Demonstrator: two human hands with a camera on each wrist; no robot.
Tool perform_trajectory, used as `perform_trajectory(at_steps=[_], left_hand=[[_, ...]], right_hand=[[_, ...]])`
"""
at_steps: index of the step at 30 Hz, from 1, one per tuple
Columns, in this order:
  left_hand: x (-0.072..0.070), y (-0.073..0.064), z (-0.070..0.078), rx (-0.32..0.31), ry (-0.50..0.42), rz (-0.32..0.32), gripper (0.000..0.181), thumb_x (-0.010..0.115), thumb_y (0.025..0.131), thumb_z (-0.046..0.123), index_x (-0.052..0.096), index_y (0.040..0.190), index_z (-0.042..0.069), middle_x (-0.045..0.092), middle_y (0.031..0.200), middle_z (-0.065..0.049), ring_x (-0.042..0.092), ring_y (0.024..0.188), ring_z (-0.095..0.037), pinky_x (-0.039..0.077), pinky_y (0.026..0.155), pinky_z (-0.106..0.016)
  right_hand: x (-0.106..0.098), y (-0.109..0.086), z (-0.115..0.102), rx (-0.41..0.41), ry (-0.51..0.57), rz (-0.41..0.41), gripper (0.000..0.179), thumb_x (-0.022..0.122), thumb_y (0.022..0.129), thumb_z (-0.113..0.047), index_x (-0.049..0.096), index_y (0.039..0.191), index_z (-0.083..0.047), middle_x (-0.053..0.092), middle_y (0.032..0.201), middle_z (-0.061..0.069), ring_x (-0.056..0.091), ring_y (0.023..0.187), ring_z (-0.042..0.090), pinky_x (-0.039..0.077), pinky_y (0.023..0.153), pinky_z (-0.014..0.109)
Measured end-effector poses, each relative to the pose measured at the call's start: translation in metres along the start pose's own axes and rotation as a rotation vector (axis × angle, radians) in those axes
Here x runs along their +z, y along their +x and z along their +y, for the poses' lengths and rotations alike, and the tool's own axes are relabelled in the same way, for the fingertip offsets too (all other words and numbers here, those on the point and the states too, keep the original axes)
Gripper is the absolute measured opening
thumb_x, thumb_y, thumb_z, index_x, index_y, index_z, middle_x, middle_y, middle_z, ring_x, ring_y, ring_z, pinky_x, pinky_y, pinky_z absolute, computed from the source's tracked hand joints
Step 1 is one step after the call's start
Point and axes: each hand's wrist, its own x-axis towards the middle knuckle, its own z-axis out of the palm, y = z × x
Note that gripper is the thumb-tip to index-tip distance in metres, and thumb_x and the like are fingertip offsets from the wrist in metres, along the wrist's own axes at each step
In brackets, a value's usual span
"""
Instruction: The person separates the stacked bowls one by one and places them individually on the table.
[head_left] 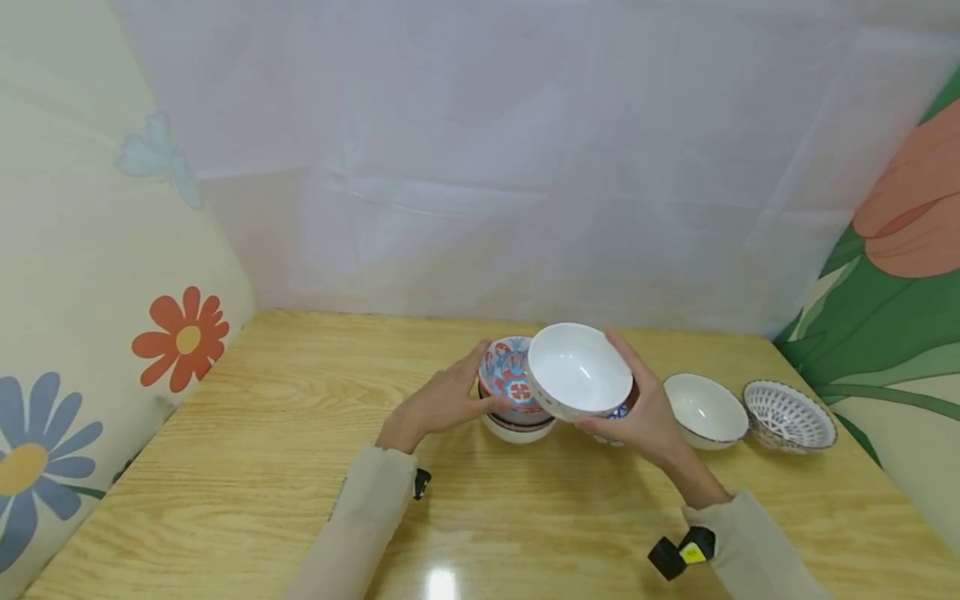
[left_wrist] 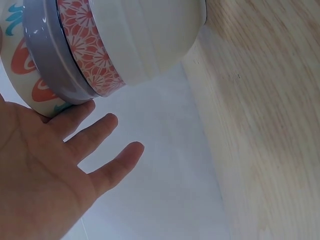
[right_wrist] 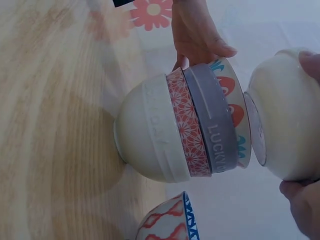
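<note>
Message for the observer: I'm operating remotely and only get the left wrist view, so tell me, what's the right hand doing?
Observer: The right hand is holding a white bowl.
Operator: Got it. Anything standing near the stack of bowls that I'm missing?
Observer: Yes, the right wrist view shows a blue-rimmed bowl with red markings beside it.
Operator: And is there any lettering on the grey bowl?
Observer: There is: "LUCKY" reads on its side in the right wrist view.
</note>
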Motion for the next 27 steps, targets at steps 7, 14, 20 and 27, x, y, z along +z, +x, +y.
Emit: perform_trajectory(at_steps=[7, 14, 20, 27], left_hand=[[-0.001, -0.002, 0.002, -0.002, 0.001, -0.026, 0.103, 0.057, 0.086, 0.061, -0.002, 0.154, 0.012, 0.008, 0.161, -0.008, 0.020, 0.145, -0.032, 0.025, 0.112, -0.056], [-0.001, -0.001, 0.003, -0.009, 0.007, -0.013, 0.102, 0.057, 0.085, 0.062, -0.001, 0.154, 0.014, 0.011, 0.160, -0.009, 0.021, 0.145, -0.032, 0.021, 0.112, -0.061], [0.001, 0.000, 0.002, -0.008, -0.006, -0.008, 0.103, 0.058, 0.085, 0.063, -0.001, 0.155, 0.015, 0.015, 0.159, -0.009, 0.025, 0.143, -0.033, 0.026, 0.111, -0.057], [0.000, -0.002, 0.004, 0.004, -0.015, -0.008, 0.099, 0.057, 0.088, 0.058, -0.003, 0.154, 0.015, 0.013, 0.160, -0.010, 0.024, 0.143, -0.033, 0.027, 0.111, -0.055]], right_hand=[[0.000, -0.015, 0.002, 0.001, -0.016, 0.020, 0.107, 0.085, 0.061, 0.004, 0.025, 0.149, -0.001, 0.036, 0.146, 0.024, 0.045, 0.123, 0.027, 0.041, 0.091, 0.009], [-0.001, -0.028, 0.001, -0.054, 0.023, 0.018, 0.108, 0.084, 0.058, 0.010, 0.027, 0.149, -0.001, 0.033, 0.147, 0.028, 0.045, 0.117, -0.004, 0.044, 0.089, 0.011], [-0.001, -0.040, -0.003, -0.092, 0.083, 0.003, 0.110, 0.083, 0.056, 0.014, 0.026, 0.149, 0.000, 0.027, 0.148, 0.030, 0.044, 0.119, -0.004, 0.044, 0.091, 0.012], [0.004, -0.055, -0.002, -0.153, 0.245, -0.061, 0.113, 0.081, 0.054, 0.019, 0.024, 0.149, 0.001, 0.035, 0.148, 0.008, 0.048, 0.122, 0.003, 0.046, 0.094, 0.018]])
